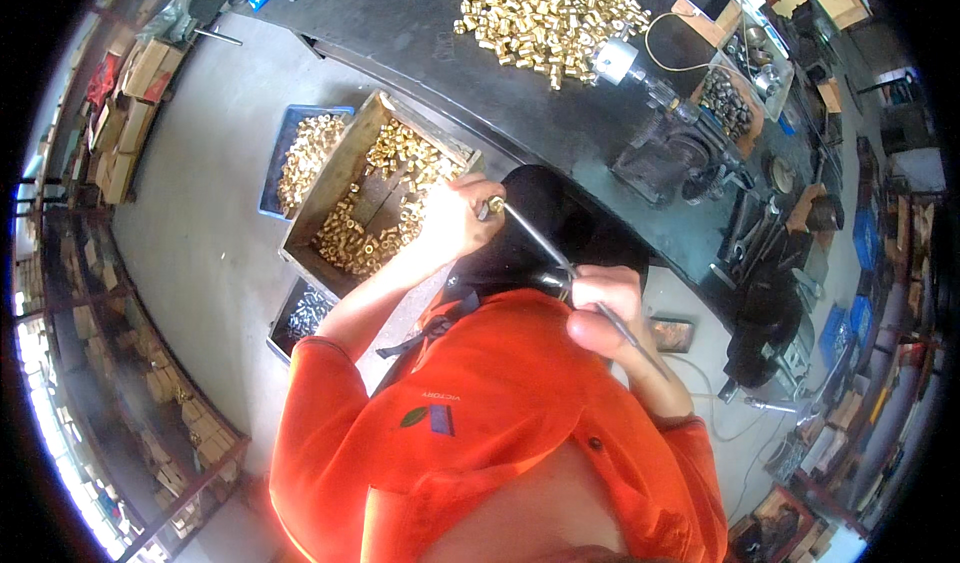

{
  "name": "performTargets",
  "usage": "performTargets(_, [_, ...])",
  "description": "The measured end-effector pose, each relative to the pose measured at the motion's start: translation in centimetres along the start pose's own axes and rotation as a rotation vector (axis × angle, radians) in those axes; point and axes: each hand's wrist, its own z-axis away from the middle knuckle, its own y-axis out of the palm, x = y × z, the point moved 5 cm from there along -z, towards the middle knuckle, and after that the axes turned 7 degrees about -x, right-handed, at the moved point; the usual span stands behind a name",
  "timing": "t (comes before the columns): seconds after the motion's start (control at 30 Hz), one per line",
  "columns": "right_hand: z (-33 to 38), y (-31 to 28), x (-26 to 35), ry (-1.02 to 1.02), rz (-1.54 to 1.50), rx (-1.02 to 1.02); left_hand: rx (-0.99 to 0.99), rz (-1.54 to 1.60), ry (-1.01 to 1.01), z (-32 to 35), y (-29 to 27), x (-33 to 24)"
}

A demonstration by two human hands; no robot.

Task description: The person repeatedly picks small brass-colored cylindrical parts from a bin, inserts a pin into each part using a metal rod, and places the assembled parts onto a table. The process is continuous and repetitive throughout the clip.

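Workshop floor: pale grey concrete (200, 143) is lying under the whole workspace, with loaded shelving (95, 353) running along the left side.
Brass fitting: one small piece (496, 204) is sitting at the fingertips of the left hand, just beyond the right edge of the wooden crate.
Left hand: closed fingers (465, 213) are pinching that fitting.
Metal rod: a long, slim shaft (540, 237) is slanting from the fitting down toward the right forearm; whether its tip is entering the bore or only touching the face, I cannot tell.
Right hand: a closed fist (605, 301) is gripping the rod partway along.
Wooden crate: its worn walls (333, 180) are holding loose brass fittings (405, 148) beside the left forearm.
Blue tray: more brass pieces are filling it (270, 178), just left of the crate.
Dark tray: silvery parts (310, 313) are lying in it, below the crate.
Workbench: its dark top (400, 38) is carrying a brass heap (550, 8) and a machine with a pale round chuck (615, 61).
Slip risk: fingertips are sitting close to the rod's end, so an off-centre push could be jabbing them.
Drop risk: a loosening pinch could be sending the fitting down among the crate's lookalikes.
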Motion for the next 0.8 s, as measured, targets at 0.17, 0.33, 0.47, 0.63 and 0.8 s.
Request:
performTargets(0.17, [-0.3, 1.1, -0.2, 0.052, 0.014, 0.018, -0.012, 0.036, 0.092, 0.1, 0.2, -0.5])
performTargets(0.33, [-1.9, 2.3, -2.0, 0.045, 0.058, -0.010, -0.003, 0.043, 0.175, 0.4, 0.7, -1.9])
performTargets(0.47, [-2.8, 3.3, -5.5, 0.005, 0.175, -0.072, 0.045, 0.178, 0.229, 0.3, 2.0, -3.1])
performTargets(0.63, [-1.0, -0.2, -4.1, 0.101, 0.119, -0.154, 0.098, 0.000, 0.177, -2.9, 2.9, -1.0])
performTargets(0.8, [0.2, -3.0, -2.7, 0.063, 0.075, -0.236, -0.037, -0.220, 0.279, -12.0, 4.0, 0.8])
